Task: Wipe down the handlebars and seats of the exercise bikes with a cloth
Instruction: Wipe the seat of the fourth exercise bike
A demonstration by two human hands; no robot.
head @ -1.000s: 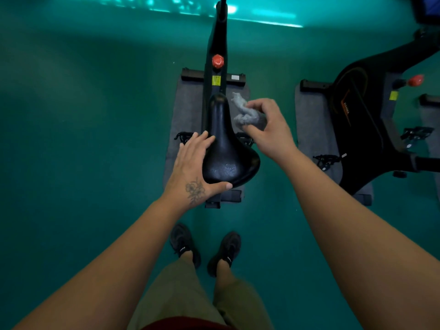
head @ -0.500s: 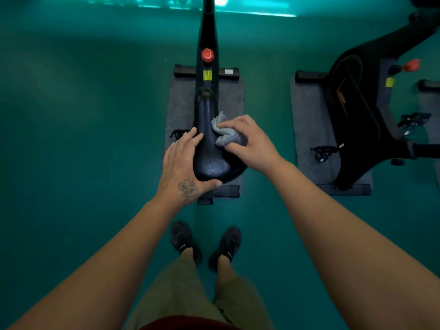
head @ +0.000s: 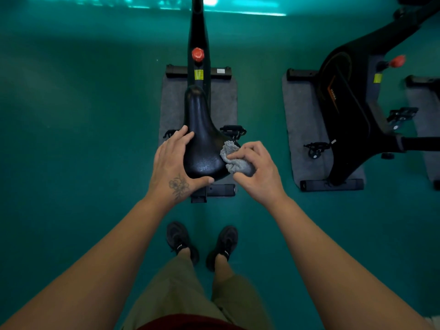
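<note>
A black bike seat point(head: 201, 139) sits below me, its narrow nose pointing away and its wide rear nearest me. My left hand point(head: 175, 164) rests on the seat's left rear edge, fingers straight along the side and thumb under the back rim. My right hand point(head: 256, 169) grips a bunched grey cloth point(head: 234, 159) and presses it against the seat's right rear edge. The bike's frame with a red knob point(head: 197, 54) runs away from me; the handlebars are out of view.
The bike stands on a grey mat point(head: 226, 101) on a green floor. A second black exercise bike point(head: 352, 110) stands on its own mat point(head: 302, 129) to the right. My black shoes point(head: 202, 244) are just behind the seat.
My right hand came from beside the seat's nose onto the seat, then drew the cloth back toward me to the right rear edge. My left hand stayed on the seat's left side.
</note>
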